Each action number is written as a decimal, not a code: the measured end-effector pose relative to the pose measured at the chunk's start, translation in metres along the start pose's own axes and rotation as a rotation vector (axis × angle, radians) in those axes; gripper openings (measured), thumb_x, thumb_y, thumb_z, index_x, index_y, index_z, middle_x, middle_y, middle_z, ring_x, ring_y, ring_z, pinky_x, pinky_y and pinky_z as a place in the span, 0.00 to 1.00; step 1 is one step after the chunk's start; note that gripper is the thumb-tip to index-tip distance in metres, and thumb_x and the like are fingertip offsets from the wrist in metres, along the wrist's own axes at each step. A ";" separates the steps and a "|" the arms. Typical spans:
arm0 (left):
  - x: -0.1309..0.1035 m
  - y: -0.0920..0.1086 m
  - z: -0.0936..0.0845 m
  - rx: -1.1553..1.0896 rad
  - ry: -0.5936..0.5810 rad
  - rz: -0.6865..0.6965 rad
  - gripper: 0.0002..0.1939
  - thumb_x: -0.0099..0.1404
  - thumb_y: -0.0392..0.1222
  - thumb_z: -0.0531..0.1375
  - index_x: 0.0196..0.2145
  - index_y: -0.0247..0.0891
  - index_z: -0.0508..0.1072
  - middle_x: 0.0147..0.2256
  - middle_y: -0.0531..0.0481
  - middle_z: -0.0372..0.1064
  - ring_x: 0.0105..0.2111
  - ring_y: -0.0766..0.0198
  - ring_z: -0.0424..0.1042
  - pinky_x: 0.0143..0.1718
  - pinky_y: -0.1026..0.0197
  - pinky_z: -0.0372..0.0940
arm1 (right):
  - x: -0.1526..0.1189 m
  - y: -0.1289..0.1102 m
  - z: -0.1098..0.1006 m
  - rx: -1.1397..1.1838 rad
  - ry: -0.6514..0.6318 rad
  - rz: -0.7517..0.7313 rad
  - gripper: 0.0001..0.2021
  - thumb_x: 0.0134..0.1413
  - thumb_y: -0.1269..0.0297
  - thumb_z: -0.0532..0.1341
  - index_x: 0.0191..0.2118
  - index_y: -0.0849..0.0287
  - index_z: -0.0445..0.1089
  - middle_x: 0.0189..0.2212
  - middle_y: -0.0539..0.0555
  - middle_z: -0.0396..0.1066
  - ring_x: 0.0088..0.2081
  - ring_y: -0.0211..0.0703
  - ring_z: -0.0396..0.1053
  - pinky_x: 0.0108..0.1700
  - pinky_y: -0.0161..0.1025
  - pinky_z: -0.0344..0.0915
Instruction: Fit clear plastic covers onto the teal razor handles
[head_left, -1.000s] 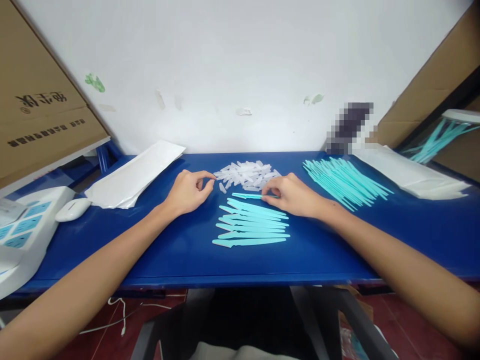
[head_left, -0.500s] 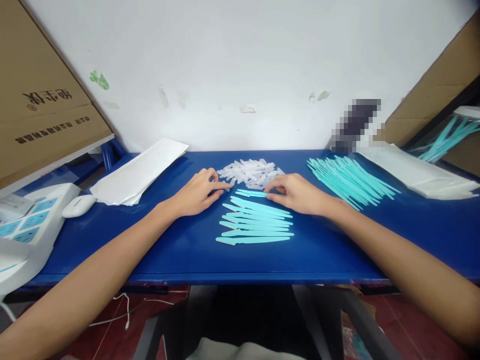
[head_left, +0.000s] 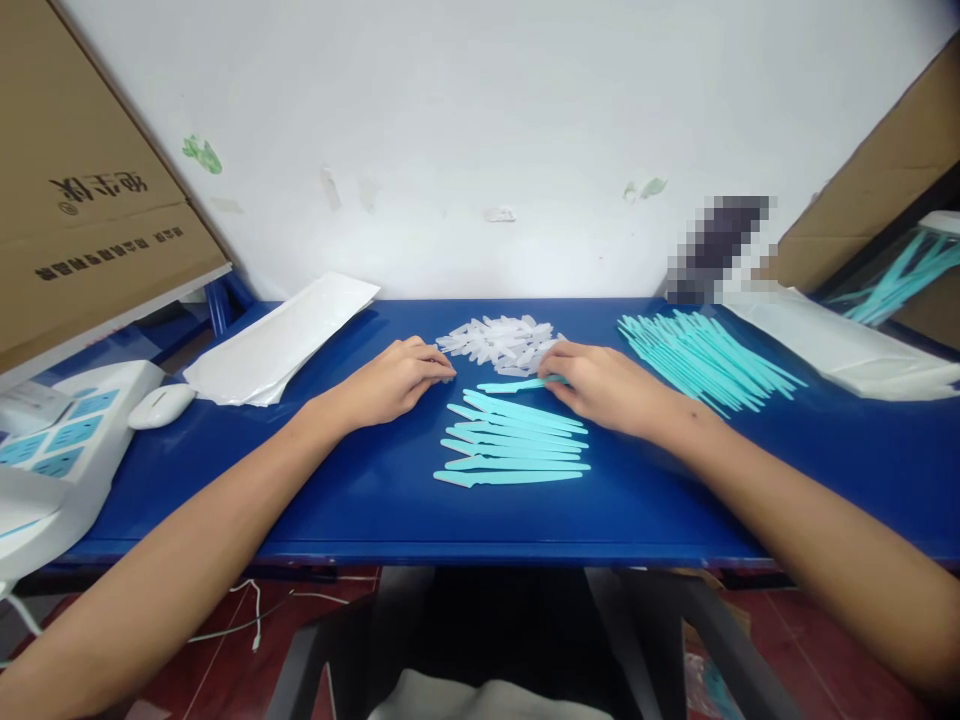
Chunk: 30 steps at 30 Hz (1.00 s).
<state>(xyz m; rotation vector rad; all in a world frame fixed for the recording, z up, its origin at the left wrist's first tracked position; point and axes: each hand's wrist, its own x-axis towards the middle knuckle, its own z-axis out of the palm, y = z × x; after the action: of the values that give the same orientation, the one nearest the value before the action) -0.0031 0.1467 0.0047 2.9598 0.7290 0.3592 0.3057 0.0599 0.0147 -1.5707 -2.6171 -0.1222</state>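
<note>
A teal razor-like stick [head_left: 514, 385] lies crosswise, its right end between the fingers of my right hand [head_left: 596, 385]. My left hand [head_left: 397, 380] is at the left edge of a heap of small translucent white caps [head_left: 499, 343], fingers drawn together; whatever is at its fingertips is too small to make out. Nearer the front edge, several teal sticks [head_left: 517, 450] lie side by side in a column, narrow ends to the right. Beyond my right wrist is a bigger pile of teal sticks [head_left: 705, 360].
White plastic bags [head_left: 281, 345] lie on the blue table [head_left: 480, 525] at the left, more bags [head_left: 840, 345] at the right. A white power strip [head_left: 97, 440] and a white rounded case [head_left: 161, 406] sit far left. Cardboard boxes [head_left: 97, 180] flank the table.
The fingers of my left hand have closed together and drawn back slightly left. My right hand has shifted a little right, with the top stick's end now between its fingers.
</note>
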 end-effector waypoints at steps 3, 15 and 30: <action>-0.001 0.000 -0.002 -0.033 0.024 -0.022 0.17 0.75 0.43 0.53 0.48 0.40 0.81 0.48 0.42 0.77 0.47 0.52 0.70 0.50 0.49 0.63 | 0.000 -0.009 -0.006 -0.119 -0.082 0.028 0.13 0.68 0.71 0.53 0.44 0.64 0.75 0.44 0.63 0.75 0.38 0.50 0.75 0.35 0.42 0.62; 0.000 -0.004 0.004 -0.174 0.137 -0.107 0.17 0.73 0.52 0.58 0.41 0.39 0.82 0.39 0.45 0.78 0.38 0.58 0.76 0.41 0.58 0.67 | 0.001 -0.018 0.002 -0.272 -0.051 -0.051 0.19 0.64 0.79 0.53 0.50 0.64 0.79 0.47 0.67 0.77 0.44 0.55 0.76 0.45 0.47 0.68; -0.002 0.000 -0.009 -0.153 0.029 -0.016 0.14 0.73 0.44 0.56 0.44 0.42 0.83 0.45 0.46 0.81 0.45 0.55 0.77 0.50 0.52 0.69 | 0.007 0.007 0.001 0.359 -0.001 0.119 0.12 0.62 0.63 0.63 0.47 0.62 0.79 0.47 0.61 0.71 0.38 0.46 0.74 0.41 0.42 0.71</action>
<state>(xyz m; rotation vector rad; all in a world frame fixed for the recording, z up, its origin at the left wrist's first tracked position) -0.0072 0.1458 0.0125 2.8095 0.6945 0.4366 0.3090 0.0693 0.0147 -1.5856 -2.3664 0.3369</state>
